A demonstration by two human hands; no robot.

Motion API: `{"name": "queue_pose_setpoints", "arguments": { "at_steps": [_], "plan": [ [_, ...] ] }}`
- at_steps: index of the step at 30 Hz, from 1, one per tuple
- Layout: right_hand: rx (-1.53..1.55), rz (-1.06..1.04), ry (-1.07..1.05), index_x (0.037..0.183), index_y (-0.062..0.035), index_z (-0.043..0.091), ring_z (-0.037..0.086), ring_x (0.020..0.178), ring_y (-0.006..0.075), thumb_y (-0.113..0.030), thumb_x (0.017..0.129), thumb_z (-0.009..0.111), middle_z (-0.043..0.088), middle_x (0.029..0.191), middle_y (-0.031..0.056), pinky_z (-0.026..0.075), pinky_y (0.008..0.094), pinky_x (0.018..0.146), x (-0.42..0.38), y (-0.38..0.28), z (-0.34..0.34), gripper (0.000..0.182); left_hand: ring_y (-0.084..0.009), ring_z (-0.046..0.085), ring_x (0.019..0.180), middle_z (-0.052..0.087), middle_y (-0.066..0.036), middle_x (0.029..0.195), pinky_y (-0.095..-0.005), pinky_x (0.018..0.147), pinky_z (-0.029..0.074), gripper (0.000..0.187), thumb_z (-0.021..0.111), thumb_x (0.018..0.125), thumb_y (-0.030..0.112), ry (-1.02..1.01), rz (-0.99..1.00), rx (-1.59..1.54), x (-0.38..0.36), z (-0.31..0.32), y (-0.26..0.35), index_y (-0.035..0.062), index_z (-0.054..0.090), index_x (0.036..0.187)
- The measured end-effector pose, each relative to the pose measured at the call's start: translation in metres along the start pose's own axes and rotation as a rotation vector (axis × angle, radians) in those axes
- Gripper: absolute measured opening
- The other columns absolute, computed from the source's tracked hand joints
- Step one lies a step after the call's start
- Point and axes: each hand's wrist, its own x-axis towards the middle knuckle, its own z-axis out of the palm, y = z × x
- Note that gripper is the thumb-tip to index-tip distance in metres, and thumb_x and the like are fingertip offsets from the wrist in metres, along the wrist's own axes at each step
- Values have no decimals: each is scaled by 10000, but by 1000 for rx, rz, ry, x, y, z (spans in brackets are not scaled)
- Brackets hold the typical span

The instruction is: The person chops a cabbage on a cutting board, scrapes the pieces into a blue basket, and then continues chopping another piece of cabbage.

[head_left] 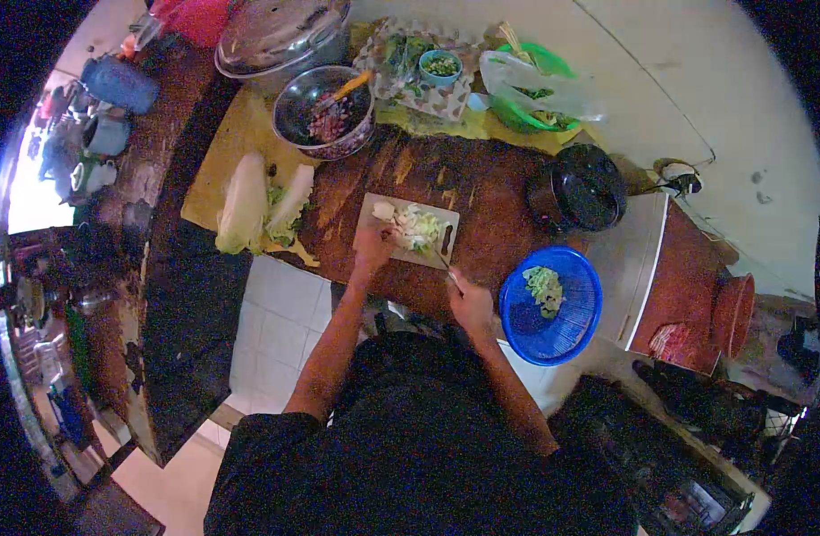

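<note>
Chopping cabbage: the left hand (372, 246) presses down on the leafy pile (412, 226) on the cutting board (374, 207), while the right hand (470, 299) grips a knife (442, 260) just beside it. Next cut seemingly needs fingers tucked clear of the blade.
</note>
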Motion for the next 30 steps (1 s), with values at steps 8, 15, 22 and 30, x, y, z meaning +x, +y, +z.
{"name": "queue_pose_setpoints", "arguments": {
  "at_steps": [8,15,22,30],
  "plan": [
    [157,2,10,1229,-46,559,629,850,452,-240,943,531,647,988,257,492,519,740,-2,18,37,346,-363,638,846,653,-158,929,-449,737,514,235,706,767,197,-127,47,31,-1,-17,51,70,697,964],
    [164,-168,199,1226,-47,556,624,767,459,-308,964,477,650,904,254,483,539,702,-16,13,48,378,-403,611,880,602,-166,930,-473,740,507,182,683,788,172,-136,295,-21,-3,46,-3,94,636,946],
    [163,0,112,1270,-54,540,623,682,443,-349,984,450,634,761,252,479,509,607,-25,-4,61,421,-383,624,846,622,-147,892,-465,716,501,155,647,825,223,-240,221,15,7,18,22,93,646,909],
    [303,-44,158,1344,-59,484,568,547,433,-355,1004,414,589,658,259,426,527,517,-21,-22,84,457,-337,645,846,673,-145,883,-434,735,502,152,636,834,211,-247,130,-71,9,20,7,110,723,907]
  ]
}}
